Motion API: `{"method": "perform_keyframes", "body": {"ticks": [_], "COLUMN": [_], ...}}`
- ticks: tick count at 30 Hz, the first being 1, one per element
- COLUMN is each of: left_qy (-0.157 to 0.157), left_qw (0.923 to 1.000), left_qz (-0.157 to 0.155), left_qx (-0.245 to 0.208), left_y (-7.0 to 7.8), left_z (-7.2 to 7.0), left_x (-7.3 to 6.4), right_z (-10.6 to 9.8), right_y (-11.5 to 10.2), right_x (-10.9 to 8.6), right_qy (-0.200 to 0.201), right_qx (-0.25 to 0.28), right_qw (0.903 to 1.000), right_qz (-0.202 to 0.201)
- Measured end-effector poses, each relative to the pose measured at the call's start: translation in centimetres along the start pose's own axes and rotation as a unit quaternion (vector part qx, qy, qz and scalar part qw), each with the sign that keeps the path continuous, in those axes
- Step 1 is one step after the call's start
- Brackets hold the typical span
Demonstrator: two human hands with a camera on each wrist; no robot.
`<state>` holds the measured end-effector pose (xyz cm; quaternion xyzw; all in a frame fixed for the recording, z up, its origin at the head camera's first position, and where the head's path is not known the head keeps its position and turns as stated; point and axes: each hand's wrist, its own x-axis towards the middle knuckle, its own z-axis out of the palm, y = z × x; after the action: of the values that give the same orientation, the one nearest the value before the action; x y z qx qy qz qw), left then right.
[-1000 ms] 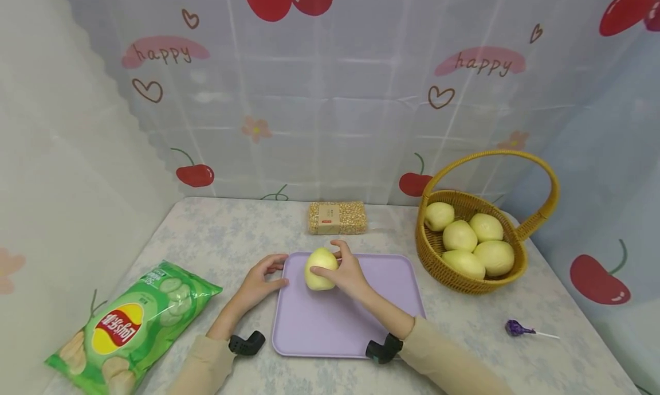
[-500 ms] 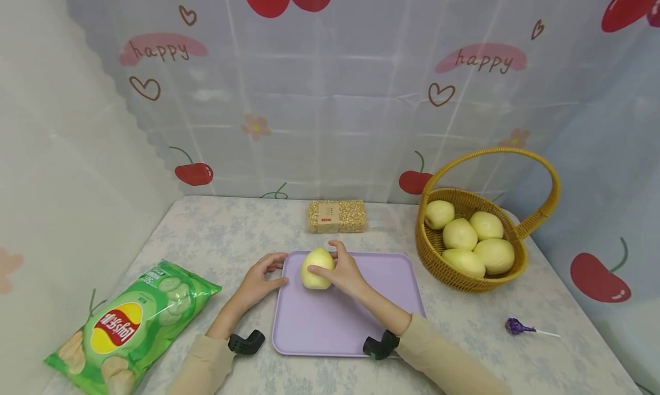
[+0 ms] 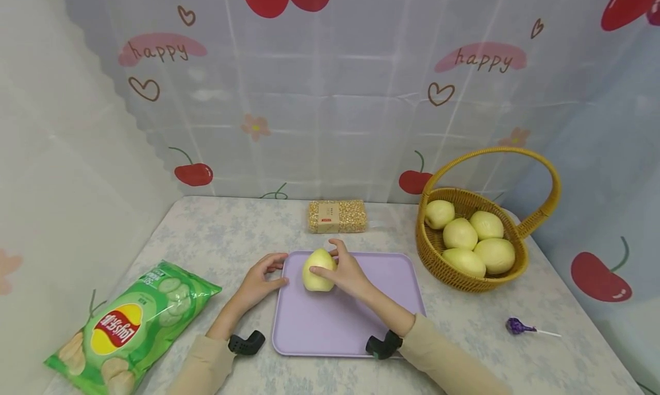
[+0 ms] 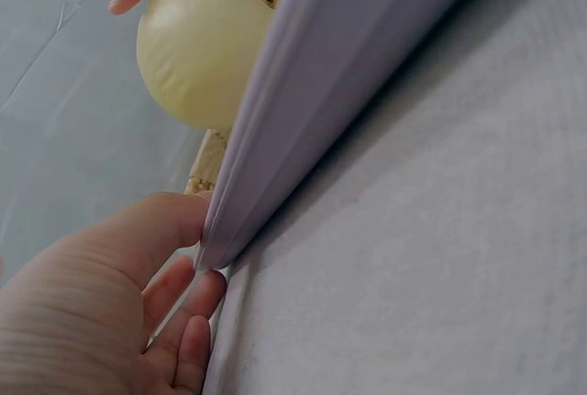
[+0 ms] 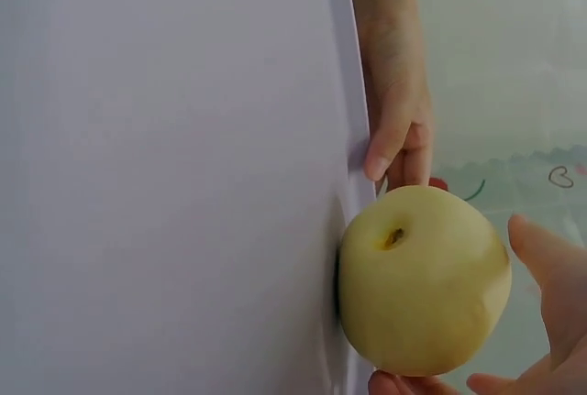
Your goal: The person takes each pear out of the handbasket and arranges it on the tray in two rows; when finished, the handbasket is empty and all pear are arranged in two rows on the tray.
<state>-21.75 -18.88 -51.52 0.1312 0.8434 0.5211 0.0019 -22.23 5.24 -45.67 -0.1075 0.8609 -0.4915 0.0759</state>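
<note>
A pale yellow pear (image 3: 315, 282) stands upright on the lilac tray (image 3: 319, 327), in its far left part. My right hand (image 3: 348, 276) holds it from the right, the thumb across its near side and the fingers behind. In the right wrist view the pear (image 5: 424, 280) shows its dimpled end, with fingertips at its lower edge. My left hand (image 3: 255, 281) grips the tray's left rim by the far corner. The left wrist view shows its thumb (image 4: 179, 216) on the rim and the fingers low against the corner.
A wicker basket (image 3: 430, 263) with several pears stands at the back right, its tall handle raised. Behind the tray lies a pack of corn kernels (image 3: 353, 216). A green chip bag (image 3: 139, 326) is at the left, a purple lollipop (image 3: 515, 327) at the right.
The pear and right hand have shifted slightly left, then a touch back right, staying on the tray. The left hand remains at the rim.
</note>
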Motion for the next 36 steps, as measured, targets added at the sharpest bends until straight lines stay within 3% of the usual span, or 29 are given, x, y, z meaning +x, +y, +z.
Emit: {"method": "perform_keyframes", "body": {"ticks": [10, 16, 28, 36], "left_qy": [0.000, 0.000, 0.001, 0.002], "left_qw": [0.9999, 0.9999, 0.9999, 1.0000], "left_qz": [-0.014, -0.012, -0.012, -0.006], "left_qx": [-0.003, -0.005, -0.003, 0.006], "left_y": [-0.1, -0.2, 0.0, 0.1], "left_z": [-0.1, -0.1, -0.1, 0.0], "left_x": [0.0, -0.1, -0.1, -0.1], "right_z": [-2.4, -4.9, -13.5, -18.5], "right_y": [-0.6, -0.1, 2.5, 5.1], "right_x": [0.0, -0.3, -2.9, -4.8], "right_qy": [0.025, 0.057, 0.134, 0.194], "right_qx": [0.025, 0.014, 0.005, -0.023], "right_qw": [0.9993, 0.9979, 0.9886, 0.9803], "right_qz": [-0.009, -0.028, -0.068, -0.030]}}
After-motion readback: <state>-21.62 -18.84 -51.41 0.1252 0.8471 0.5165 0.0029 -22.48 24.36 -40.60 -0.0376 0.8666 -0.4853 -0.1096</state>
